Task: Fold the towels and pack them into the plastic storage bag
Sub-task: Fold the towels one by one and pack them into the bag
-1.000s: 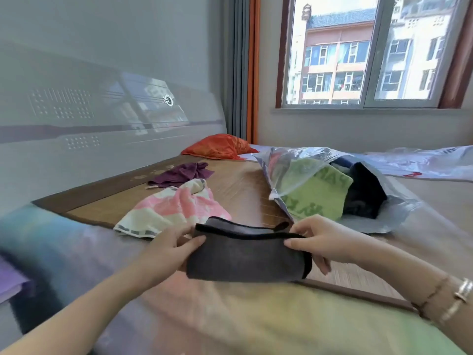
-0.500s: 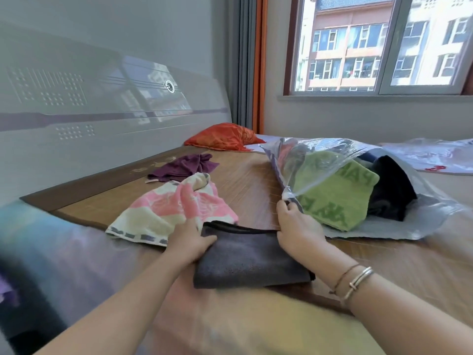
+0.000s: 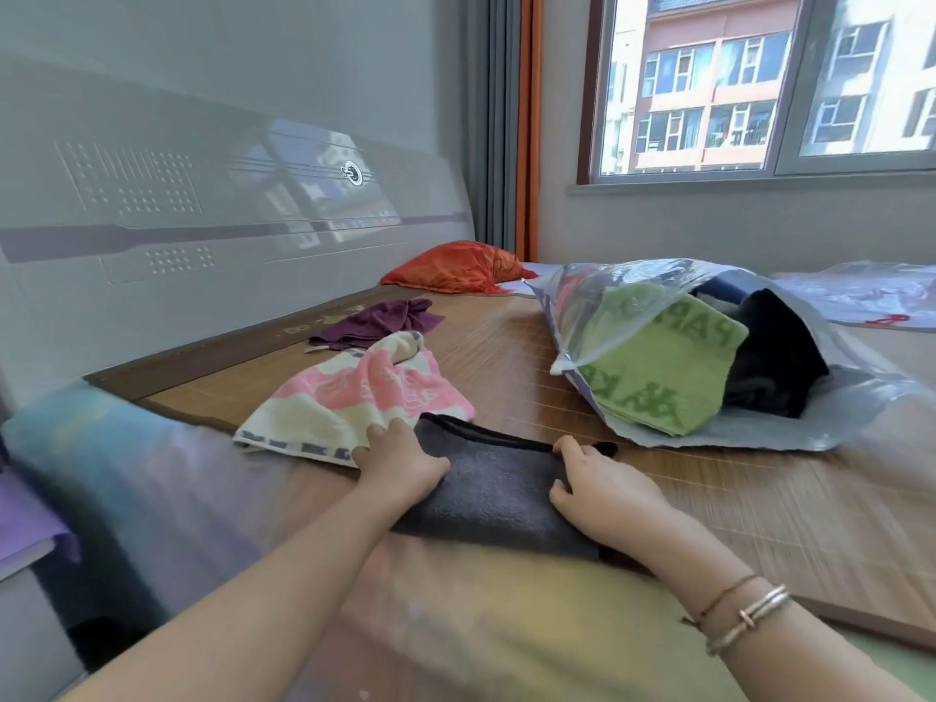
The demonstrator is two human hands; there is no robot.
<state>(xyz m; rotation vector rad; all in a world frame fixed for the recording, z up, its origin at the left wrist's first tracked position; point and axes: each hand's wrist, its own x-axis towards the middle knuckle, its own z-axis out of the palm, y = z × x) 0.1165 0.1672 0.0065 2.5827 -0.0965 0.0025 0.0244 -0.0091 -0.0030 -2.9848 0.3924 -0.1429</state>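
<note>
Head view: my left hand (image 3: 400,461) and right hand (image 3: 605,491) press down on the ends of the folded dark grey towel (image 3: 494,491) at the bed's near edge, fingers curled over its edges. The plastic storage bag (image 3: 709,423) lies open beyond, holding a green towel (image 3: 663,367). A pink towel (image 3: 354,397) touches my left hand.

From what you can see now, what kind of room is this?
Most likely a bedroom in a flat. The towels lie on a bed covered with a woven bamboo mat, a padded grey headboard stands behind it, and the window looks out on apartment blocks.
</note>
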